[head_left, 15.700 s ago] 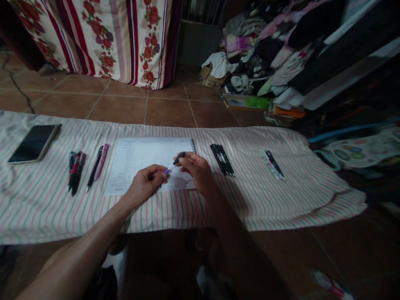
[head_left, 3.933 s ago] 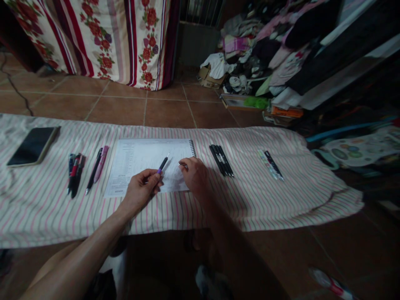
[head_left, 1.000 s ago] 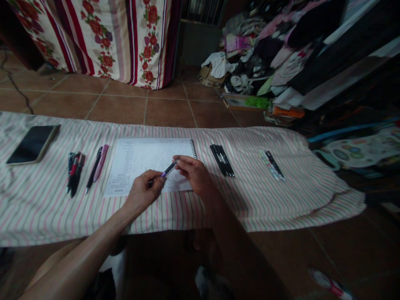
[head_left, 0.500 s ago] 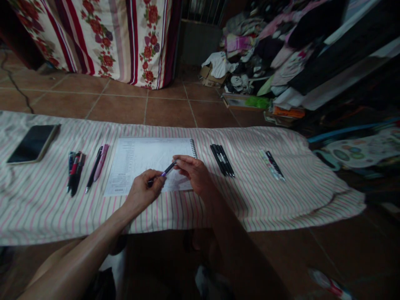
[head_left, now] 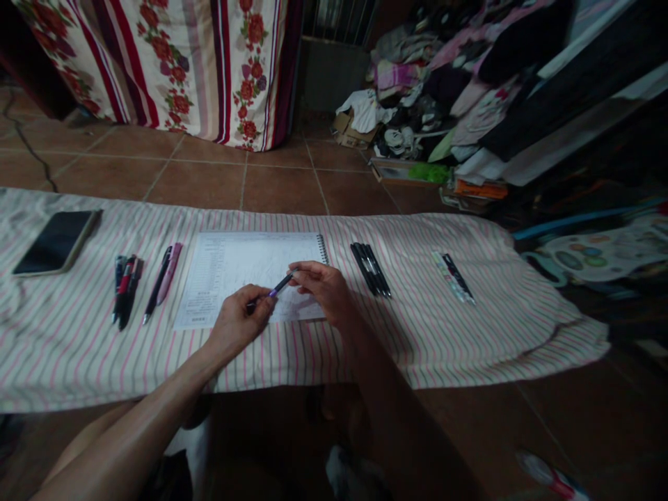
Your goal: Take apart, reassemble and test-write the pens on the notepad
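Purple-and-black pen: it is held slantwise over the notebook (head_left: 250,257), toward its near right part; you have the purple-and-black pen (head_left: 282,284) in both hands.
Left hand: your left hand (head_left: 241,314) is drawn in narrow around the rear of the barrel, over the notebook's near edge.
Right hand: your right hand (head_left: 328,291) pinches the far end, over the notebook's right part.
Pen work: the barrel looks joined up, so you seem well along – but your fingers cover both ends, and you cannot tell whether the tip is fastened. Letting go is not yet done.
Pens left of the notebook: a pink pen (head_left: 170,274) and a black pen (head_left: 157,287) lie just beside it, a marker bunch (head_left: 126,291) farther out, then a phone (head_left: 55,242).
Pens right of the notebook: a black pen row (head_left: 371,270) lies near; two slim pieces (head_left: 455,277) lie well apart.
Edges and room: striped cloth (head_left: 485,334) shows widest right of the notebook – mind the spiral binding (head_left: 322,248) on that side and the cloth's edge under your forearms.
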The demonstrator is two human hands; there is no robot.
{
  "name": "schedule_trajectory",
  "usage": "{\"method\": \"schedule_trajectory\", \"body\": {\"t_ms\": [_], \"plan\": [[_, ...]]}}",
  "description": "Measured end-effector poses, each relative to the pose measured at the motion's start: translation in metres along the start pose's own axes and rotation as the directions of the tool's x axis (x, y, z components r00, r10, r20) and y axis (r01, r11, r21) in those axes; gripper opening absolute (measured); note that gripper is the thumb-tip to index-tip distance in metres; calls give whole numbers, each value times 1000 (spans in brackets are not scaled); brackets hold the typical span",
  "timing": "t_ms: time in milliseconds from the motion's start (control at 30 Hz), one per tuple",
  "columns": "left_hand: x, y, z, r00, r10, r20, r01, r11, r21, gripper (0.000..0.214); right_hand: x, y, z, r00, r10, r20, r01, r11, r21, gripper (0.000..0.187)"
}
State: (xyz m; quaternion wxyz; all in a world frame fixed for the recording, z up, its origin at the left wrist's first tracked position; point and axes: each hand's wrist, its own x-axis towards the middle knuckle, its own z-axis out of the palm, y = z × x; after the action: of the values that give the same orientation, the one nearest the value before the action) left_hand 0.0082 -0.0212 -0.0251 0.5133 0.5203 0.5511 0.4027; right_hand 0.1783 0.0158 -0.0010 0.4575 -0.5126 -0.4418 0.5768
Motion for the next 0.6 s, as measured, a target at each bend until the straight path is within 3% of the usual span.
{"method": "schedule_trajectory", "body": {"t_ms": [600], "plan": [[1, 6, -6, 980, 199, -12, -188, 942, 278, 18, 0, -1, -2, 999, 5, 42, -4, 1000, -20, 21]]}}
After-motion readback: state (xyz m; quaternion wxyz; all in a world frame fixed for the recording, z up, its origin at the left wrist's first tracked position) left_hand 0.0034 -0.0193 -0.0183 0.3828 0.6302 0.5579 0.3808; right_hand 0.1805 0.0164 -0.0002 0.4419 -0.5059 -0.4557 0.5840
